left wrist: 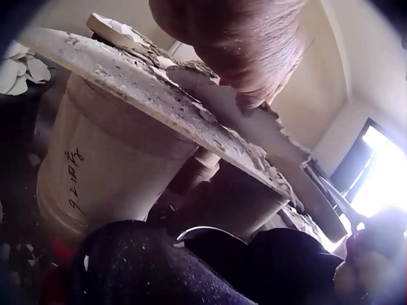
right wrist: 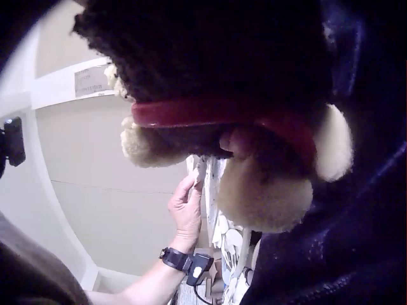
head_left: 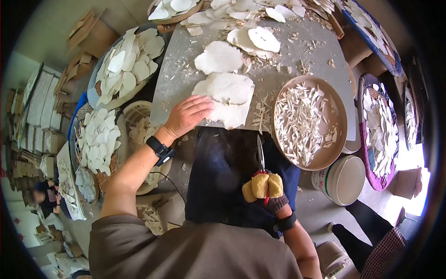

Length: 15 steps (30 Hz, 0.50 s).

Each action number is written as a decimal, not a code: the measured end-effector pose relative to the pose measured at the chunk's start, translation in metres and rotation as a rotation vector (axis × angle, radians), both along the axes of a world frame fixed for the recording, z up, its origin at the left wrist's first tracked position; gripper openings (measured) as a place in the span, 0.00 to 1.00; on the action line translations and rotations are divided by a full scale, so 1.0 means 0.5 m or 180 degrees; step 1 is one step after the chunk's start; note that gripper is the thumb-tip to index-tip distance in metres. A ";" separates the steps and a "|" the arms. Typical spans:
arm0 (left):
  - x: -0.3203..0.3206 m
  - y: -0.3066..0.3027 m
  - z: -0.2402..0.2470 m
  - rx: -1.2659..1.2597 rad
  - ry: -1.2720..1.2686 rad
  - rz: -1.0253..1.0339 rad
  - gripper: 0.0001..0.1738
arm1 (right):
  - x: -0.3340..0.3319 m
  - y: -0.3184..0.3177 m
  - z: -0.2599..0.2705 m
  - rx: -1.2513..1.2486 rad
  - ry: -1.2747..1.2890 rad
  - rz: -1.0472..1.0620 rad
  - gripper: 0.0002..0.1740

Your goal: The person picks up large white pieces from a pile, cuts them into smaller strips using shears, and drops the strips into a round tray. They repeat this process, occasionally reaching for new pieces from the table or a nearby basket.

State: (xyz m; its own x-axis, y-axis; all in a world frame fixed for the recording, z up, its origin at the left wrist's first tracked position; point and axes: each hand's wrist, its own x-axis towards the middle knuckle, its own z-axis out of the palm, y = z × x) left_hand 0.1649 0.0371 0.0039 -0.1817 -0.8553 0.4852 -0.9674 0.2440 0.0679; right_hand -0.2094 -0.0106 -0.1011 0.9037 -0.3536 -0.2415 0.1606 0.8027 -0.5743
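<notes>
The bare left hand (head_left: 189,114) rests with its fingers fairly straight on a pale, flat, irregular piece (head_left: 234,114) at the table's front edge. In the left wrist view that hand (left wrist: 235,51) touches the top of the piece (left wrist: 245,124), whose ragged edge juts past the board. Over the lap, the right hand (head_left: 267,190), in a dark glove with yellow fingertips, grips scissors (head_left: 261,153) by their red handles, blades pointing toward the table. Close up in the right wrist view, its yellow fingertips (right wrist: 264,194) curl around the red handle (right wrist: 191,113). The blades are apart from the piece.
A round tray (head_left: 341,139) of cut strips overhangs the table (head_left: 174,60) at right, above a white bucket (head_left: 348,181). More pale pieces (head_left: 218,56) and scraps lie farther back. Baskets of pieces stand on both sides. Another person's legs (head_left: 353,237) are at lower right.
</notes>
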 end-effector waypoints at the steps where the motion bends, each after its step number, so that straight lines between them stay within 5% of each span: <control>1: -0.004 0.012 -0.011 0.0040 0.0068 0.0085 0.12 | 0.007 -0.003 0.001 0.0195 -0.0150 -0.0022 0.19; 6: -0.028 0.037 -0.030 0.0580 0.0447 -0.0052 0.15 | 0.060 -0.012 -0.011 0.1477 -0.0669 -0.0055 0.22; 8: -0.027 0.031 -0.031 0.0527 0.0461 0.0001 0.19 | 0.081 -0.022 -0.040 -0.0841 0.0485 0.0309 0.24; 10: -0.006 0.005 -0.040 0.0366 0.0331 0.0236 0.27 | 0.111 -0.026 -0.050 0.1630 -0.0470 0.0064 0.17; 12: -0.001 -0.033 -0.047 0.0476 0.0911 0.0895 0.36 | 0.129 -0.034 -0.088 0.0575 -0.0023 0.0322 0.21; 14: 0.021 -0.061 -0.077 0.0878 0.1471 0.1350 0.53 | 0.159 -0.058 -0.001 -0.3008 0.0956 0.1365 0.26; 15: 0.033 -0.072 -0.087 0.0993 0.1425 0.1297 0.54 | 0.174 -0.071 0.043 -0.4479 0.1305 0.1721 0.29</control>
State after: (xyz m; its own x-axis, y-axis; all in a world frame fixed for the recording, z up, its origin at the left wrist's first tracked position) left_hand 0.1813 0.0012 -0.0395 0.3456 -0.9250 0.1581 -0.8401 -0.2299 0.4912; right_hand -0.1224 -0.0459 -0.0794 0.9512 -0.1655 -0.2605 -0.3086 -0.4893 -0.8157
